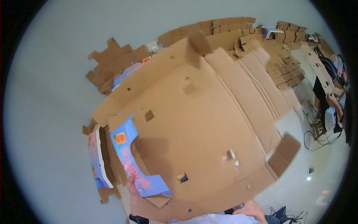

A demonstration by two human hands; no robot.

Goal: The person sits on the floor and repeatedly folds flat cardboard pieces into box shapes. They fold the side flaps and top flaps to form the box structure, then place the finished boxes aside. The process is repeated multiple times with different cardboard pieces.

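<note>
Unfolded brown cardboard box blank (197, 123), long axis running lower left to upper right, fills my view. My left hand (133, 190) grips its blue printed flap (132, 160); my right hand (253, 210) holds the near edge, grip unclear. Flat cardboard stacks (261, 63) lie beyond.

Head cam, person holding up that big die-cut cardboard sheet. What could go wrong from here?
1. The left hand pinches only the folded blue printed flap, and the right hand holds the near edge; the wide cardboard sheet may sag or crease along its scored folds.
2. The raised sheet hides the floor ahead, where flat cardboard stacks lie, so stepping forward risks tripping.
3. Another person works close on the right; swinging the loose side flap might strike them.
</note>
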